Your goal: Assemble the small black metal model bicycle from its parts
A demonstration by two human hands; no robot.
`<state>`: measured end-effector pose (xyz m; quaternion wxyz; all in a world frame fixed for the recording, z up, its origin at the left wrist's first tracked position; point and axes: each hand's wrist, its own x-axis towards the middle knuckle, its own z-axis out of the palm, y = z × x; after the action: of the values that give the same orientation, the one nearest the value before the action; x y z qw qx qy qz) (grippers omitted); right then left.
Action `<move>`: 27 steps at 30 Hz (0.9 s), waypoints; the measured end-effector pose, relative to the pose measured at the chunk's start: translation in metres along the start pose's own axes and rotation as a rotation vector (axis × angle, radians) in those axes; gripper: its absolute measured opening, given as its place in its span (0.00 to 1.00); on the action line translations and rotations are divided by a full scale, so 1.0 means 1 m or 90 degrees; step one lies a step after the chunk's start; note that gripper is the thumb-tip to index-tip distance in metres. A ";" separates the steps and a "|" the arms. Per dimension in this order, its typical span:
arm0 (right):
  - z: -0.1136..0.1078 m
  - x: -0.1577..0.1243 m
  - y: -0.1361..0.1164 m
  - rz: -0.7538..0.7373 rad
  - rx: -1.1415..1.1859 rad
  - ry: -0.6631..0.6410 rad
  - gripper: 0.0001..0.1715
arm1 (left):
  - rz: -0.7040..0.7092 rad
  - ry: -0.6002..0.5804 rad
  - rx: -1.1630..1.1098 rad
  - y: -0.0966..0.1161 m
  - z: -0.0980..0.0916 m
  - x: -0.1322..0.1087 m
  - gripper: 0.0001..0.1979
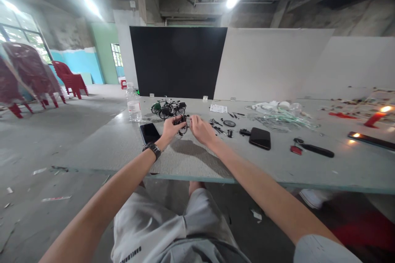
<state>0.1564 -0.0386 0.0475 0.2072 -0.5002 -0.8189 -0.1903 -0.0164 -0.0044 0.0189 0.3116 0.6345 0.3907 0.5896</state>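
My left hand [169, 128] and my right hand [200, 128] meet above the table's grey top [185, 160]. Between them is a small black metal model bicycle part [181, 125] with a thin wheel below it. Both hands grip it, though my fingers hide much of it. Just behind it stand two assembled miniature bicycles [168, 108], one with a green part. To the right of my right hand lie several small black parts [218, 127] and a loose miniature wheel [229, 123]. A black smartphone [149, 132] lies near my left hand.
A plastic water bottle [133, 105] stands at the table's left edge. Further right lie a paper sheet [218, 108], a black wallet or phone [260, 138], clear plastic packaging [277, 113], a black-handled tool [317, 150] and a lit red candle [375, 119]. Red stacked chairs [69, 78] stand far left.
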 end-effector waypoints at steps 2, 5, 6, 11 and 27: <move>0.001 0.000 -0.001 -0.009 -0.004 -0.004 0.20 | 0.015 -0.026 -0.017 0.004 0.000 -0.002 0.14; 0.000 0.000 -0.003 -0.024 -0.004 -0.001 0.21 | 0.031 -0.040 -0.018 0.008 0.000 -0.003 0.14; -0.001 -0.001 -0.003 -0.031 -0.006 0.002 0.22 | 0.028 -0.025 -0.008 0.008 0.001 -0.002 0.14; -0.007 -0.004 -0.007 -0.051 0.003 0.020 0.25 | 0.014 0.073 0.069 0.006 0.000 -0.002 0.11; 0.005 -0.004 -0.013 0.120 0.424 0.084 0.14 | 0.111 0.081 0.150 0.023 0.000 -0.011 0.10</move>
<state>0.1459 -0.0442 0.0395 0.4282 -0.4654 -0.7710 0.0755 -0.0138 -0.0258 0.0329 0.1575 0.6595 0.4197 0.6034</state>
